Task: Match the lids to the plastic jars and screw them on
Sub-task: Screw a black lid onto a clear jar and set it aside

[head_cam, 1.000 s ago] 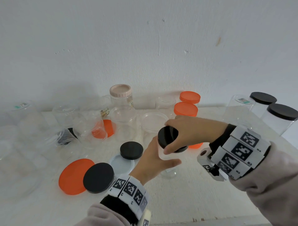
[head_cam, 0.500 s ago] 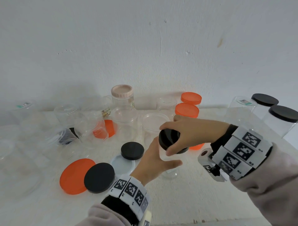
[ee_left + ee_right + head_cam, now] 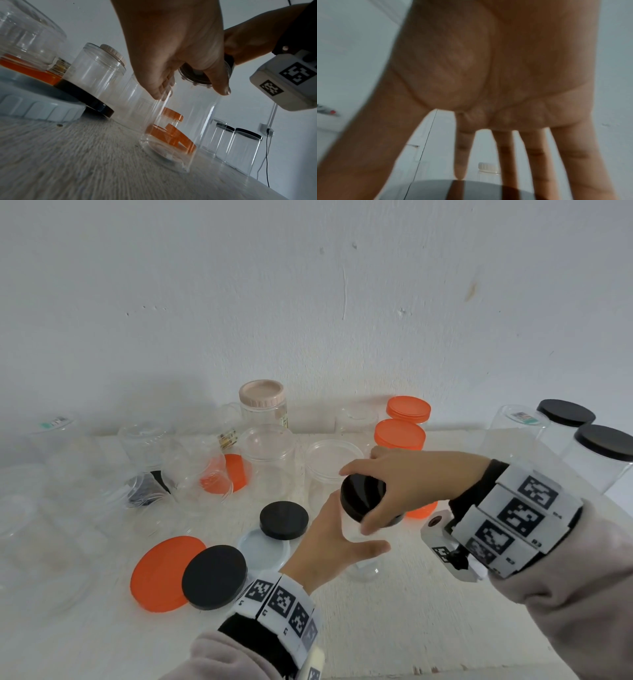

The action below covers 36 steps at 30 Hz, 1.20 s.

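So the left hand (image 3: 329,546) was wrapped round a clear jar (image 3: 180,135) standing on the table (image 3: 394,628), while the right hand (image 3: 407,484) gripped the black lid (image 3: 361,496) right on top.

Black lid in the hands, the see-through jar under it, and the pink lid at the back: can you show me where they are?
black lid (image 3: 359,497): head view, on its flat top.
see-through jar (image 3: 188,121): left wrist view, on its clear side wall.
pink lid (image 3: 262,392): head view, on its top face.

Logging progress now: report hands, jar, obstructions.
Left hand grips clear jar. Right hand grips black lid on its mouth. Nothing obstructing.
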Each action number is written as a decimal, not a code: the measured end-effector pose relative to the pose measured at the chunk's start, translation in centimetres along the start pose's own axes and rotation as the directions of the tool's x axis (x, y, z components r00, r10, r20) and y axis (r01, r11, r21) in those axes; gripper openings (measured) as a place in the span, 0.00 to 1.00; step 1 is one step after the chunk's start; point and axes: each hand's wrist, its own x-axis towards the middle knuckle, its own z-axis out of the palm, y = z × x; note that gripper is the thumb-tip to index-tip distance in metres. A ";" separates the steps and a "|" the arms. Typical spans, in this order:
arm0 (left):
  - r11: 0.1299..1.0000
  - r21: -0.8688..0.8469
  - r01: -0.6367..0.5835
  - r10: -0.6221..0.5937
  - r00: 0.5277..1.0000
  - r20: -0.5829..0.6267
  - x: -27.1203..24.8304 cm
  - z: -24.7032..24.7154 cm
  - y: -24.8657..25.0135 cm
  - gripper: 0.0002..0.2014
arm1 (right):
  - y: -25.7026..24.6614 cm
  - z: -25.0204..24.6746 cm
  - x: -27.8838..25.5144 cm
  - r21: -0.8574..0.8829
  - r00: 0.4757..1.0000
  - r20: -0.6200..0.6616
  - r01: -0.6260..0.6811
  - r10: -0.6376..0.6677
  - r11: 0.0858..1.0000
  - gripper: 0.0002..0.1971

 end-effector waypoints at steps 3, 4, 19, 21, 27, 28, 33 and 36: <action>1.000 0.018 0.009 -0.009 1.000 -0.004 0.0 0.0 0.1 0.39 | 0.2 -0.6 -0.3 0.024 0.995 0.072 0.072 -0.074 0.997 0.43; 1.000 0.020 0.009 -0.009 1.000 -0.004 -0.1 0.0 0.1 0.38 | 0.2 -0.5 -0.3 0.031 0.995 0.059 0.082 -0.083 0.996 0.42; 1.000 -0.008 -0.012 0.012 1.000 -0.007 -0.3 0.0 0.4 0.39 | -0.1 -0.1 -0.7 -0.023 0.997 0.037 0.076 -0.075 0.997 0.43; 1.000 0.003 -0.011 0.011 1.000 -0.007 -0.3 0.0 0.4 0.38 | -0.1 -0.1 -0.7 -0.034 0.995 0.011 0.100 -0.100 0.994 0.40; 0.999 -0.024 -0.023 0.023 1.000 0.001 -0.4 0.1 0.4 0.39 | -0.4 1.4 -0.2 -0.132 0.985 -0.173 -0.048 0.025 0.990 0.42; 0.999 -0.025 -0.022 0.022 1.000 0.002 -0.3 0.0 0.4 0.39 | -0.3 1.4 -0.1 -0.118 0.985 -0.167 -0.050 0.030 0.992 0.42; 0.999 -0.027 -0.019 0.019 1.000 -0.012 -0.3 0.1 0.3 0.39 | 0.7 0.8 -0.3 -0.030 0.998 -0.001 0.067 -0.067 0.997 0.45; 0.999 -0.035 -0.008 0.007 1.000 -0.012 -0.4 0.1 0.3 0.41 | 0.7 1.2 -0.4 0.000 0.995 -0.092 0.050 -0.050 0.999 0.44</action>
